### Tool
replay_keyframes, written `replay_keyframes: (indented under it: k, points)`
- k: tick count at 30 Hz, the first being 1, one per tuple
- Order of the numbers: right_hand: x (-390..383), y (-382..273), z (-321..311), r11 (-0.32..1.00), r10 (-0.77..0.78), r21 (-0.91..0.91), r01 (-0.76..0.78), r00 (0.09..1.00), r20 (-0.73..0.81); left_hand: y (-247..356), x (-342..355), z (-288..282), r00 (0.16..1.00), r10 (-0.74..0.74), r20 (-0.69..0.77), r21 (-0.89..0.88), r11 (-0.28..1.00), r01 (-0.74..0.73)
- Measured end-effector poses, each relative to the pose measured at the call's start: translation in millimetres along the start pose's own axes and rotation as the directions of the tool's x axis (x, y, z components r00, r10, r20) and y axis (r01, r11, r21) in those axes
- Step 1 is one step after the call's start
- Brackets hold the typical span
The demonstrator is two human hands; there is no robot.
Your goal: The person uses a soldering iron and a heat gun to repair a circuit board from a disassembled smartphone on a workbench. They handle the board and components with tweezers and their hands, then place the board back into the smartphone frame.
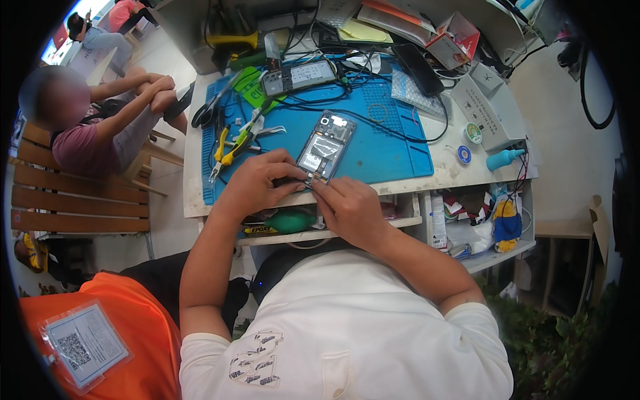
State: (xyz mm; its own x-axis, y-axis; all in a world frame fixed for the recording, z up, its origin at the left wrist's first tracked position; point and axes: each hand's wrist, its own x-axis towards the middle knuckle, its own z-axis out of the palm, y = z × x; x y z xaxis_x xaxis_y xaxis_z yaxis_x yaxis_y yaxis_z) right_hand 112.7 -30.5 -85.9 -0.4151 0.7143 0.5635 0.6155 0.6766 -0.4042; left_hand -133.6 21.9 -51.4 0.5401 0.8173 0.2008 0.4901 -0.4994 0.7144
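An opened smartphone (327, 145) lies tilted on the blue work mat (373, 157), its back cover off and its inner parts showing. My left hand (267, 181) is closed, with thumb and fingertips pinching the phone's near end. From the other side my right hand (352, 205) presses its closed fingertips on that same end. The tiny parts between the fingertips are too small to make out. Left of the phone lie yellow-handled pliers (227, 150) and metal tweezers (270, 130). Farther back rests a second opened phone (299, 77).
Black cables (400, 137) cross the mat. A dark phone (418, 70), white box (483, 110), solder spools (464, 155) and blue bottle (505, 159) stand right. Below is an open drawer holding a green bulb (291, 221). People sit at left; someone in orange (127, 320) is close beside me.
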Motion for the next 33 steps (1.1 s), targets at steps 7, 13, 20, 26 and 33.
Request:
replay_keyframes:
  k: [7, 13, 20, 26, 33]
  points:
    - [0.3, 1.6, -2.2, 1.0, -0.006, -0.015, 0.006, 1.0, 0.0, -3.4, 1.8, -0.4, 1.0, -0.006, 0.024, 0.007, 1.0, 0.005]
    - [-0.5, 2.6, -1.4, 1.0, -0.005, -0.004, 0.005, 1.0, -0.005, -3.4, 4.0, -1.3, 0.999, 0.0, 0.034, -0.005, 1.0, 0.0]
    - [-1.8, 2.3, -2.6, 0.998, -0.029, -0.053, 0.03, 0.999, 0.023, -5.9, 1.5, 1.7, 1.0, 0.001, 0.018, -0.019, 1.0, -0.001]
    - [-1.2, -0.3, -2.7, 0.998, -0.017, -0.055, 0.018, 1.0, 0.016, -6.3, 0.8, 3.2, 1.0, -0.009, 0.016, -0.029, 1.0, 0.009]
    - [-0.4, -4.1, -2.9, 0.996, 0.002, -0.089, 0.001, 0.999, 0.034, -7.1, -0.3, 4.8, 1.0, -0.006, 0.003, -0.025, 1.0, 0.006]
